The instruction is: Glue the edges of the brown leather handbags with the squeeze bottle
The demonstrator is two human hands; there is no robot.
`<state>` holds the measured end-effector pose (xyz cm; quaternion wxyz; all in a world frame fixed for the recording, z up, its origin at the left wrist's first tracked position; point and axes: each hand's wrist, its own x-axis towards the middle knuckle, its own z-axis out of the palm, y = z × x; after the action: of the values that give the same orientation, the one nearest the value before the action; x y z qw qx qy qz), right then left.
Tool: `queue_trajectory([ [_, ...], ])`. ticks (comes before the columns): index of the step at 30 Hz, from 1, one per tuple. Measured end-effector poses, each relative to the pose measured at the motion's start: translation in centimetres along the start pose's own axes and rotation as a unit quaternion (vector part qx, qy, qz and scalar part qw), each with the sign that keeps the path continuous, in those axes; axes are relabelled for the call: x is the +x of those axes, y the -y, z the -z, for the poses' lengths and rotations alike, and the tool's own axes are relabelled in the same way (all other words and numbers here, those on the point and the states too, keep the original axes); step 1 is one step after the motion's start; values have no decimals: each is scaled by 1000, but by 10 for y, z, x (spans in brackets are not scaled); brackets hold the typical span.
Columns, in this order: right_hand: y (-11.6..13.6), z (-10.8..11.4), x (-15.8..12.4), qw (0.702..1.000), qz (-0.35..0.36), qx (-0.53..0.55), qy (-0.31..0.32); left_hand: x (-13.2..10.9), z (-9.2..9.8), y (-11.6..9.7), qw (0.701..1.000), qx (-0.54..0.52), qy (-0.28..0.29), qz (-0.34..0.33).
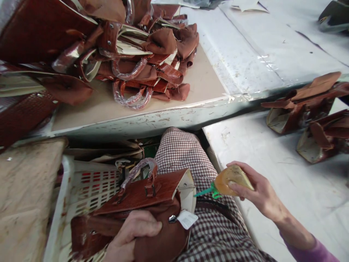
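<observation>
A brown handbag (160, 182) with a plastic-wrapped handle lies on its side across the lap, its cream inner edge facing right. My left hand (136, 233) grips the bag's brown lining at the bottom. In my right hand (251, 185) is a squeeze bottle of amber liquid (227, 180); its green nozzle (204, 191) points left, with the tip at the cream edge of the bag. Whether the tip touches is hard to tell. A white tag (187, 219) hangs from a zip pull beside the lining.
Brown handbags (136, 69) are piled on the table (201, 87) ahead. Two more bags (321, 138) stand on the white surface (272, 174) at right. A white plastic basket (65, 203) is at left, by a worn board (24, 196).
</observation>
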<state>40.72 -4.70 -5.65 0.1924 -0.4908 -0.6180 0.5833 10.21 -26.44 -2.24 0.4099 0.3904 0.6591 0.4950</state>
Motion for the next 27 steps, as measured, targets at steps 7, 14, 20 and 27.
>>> queue_trajectory([
  [7, 1, -1, -13, 995, -40, 79, 42, 12, -17, -16, 998, -35, -57, -3],
  [14, 11, -15, -35, 983, -90, 158, 1, 24, -26, -29, 984, 56, -77, -149],
  [20, 12, -20, -47, 976, -103, 189, -32, 24, -25, -28, 977, 81, -56, -192],
  [27, 12, -22, -51, 974, -112, 192, -43, 26, -27, -30, 992, 17, -96, -80],
])
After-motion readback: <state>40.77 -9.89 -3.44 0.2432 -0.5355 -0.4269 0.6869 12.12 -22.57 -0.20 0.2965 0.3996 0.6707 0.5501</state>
